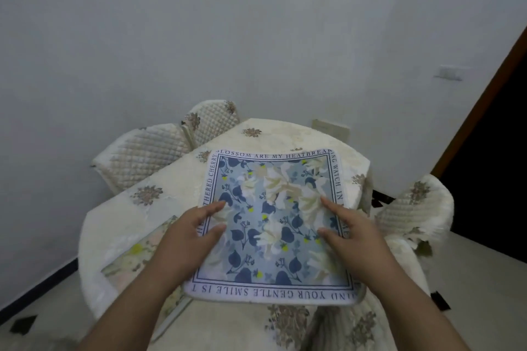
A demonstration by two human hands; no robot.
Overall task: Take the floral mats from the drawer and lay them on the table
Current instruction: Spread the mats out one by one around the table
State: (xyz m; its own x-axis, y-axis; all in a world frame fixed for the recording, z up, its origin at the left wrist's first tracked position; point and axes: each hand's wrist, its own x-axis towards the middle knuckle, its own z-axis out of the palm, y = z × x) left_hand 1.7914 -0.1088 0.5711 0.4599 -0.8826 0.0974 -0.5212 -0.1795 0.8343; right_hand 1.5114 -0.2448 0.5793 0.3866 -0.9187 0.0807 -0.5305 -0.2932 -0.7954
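Observation:
A square blue floral mat [271, 225] with a lettered border lies flat on the cream-clothed table [182, 179]. My left hand [191, 234] rests on the mat's left edge, fingers spread and pressing flat. On the mat's right edge, my right hand [348, 234] presses down the same way. A second mat [134, 259], pale green and floral, lies on the table to the left, partly under my left forearm and the blue mat.
Quilted cream chairs stand at the table's far left [145, 154], far side [214, 120] and right [416, 214]. A white wall is close behind. A dark doorway [496, 151] opens at the right. The table edge curves near me.

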